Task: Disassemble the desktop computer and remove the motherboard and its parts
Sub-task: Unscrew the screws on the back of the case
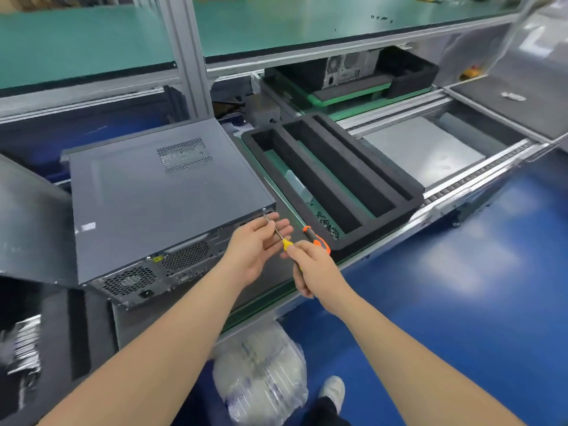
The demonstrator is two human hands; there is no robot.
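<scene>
A grey desktop computer case [159, 198] lies on its side on the workbench, its side panel closed and its rear ports facing me. My right hand [316, 269] grips a yellow-handled screwdriver [284, 241], whose thin shaft reaches up-left to the case's rear top corner. My left hand [258, 244] is open, palm up, just under the shaft beside that corner. The motherboard is hidden inside the case.
A black foam tray [338, 182] with long slots sits right of the case on a green pallet. An orange-handled tool [316, 238] lies at its near edge. Another computer [347, 69] stands at the back. A plastic bag [261, 373] lies on the blue floor.
</scene>
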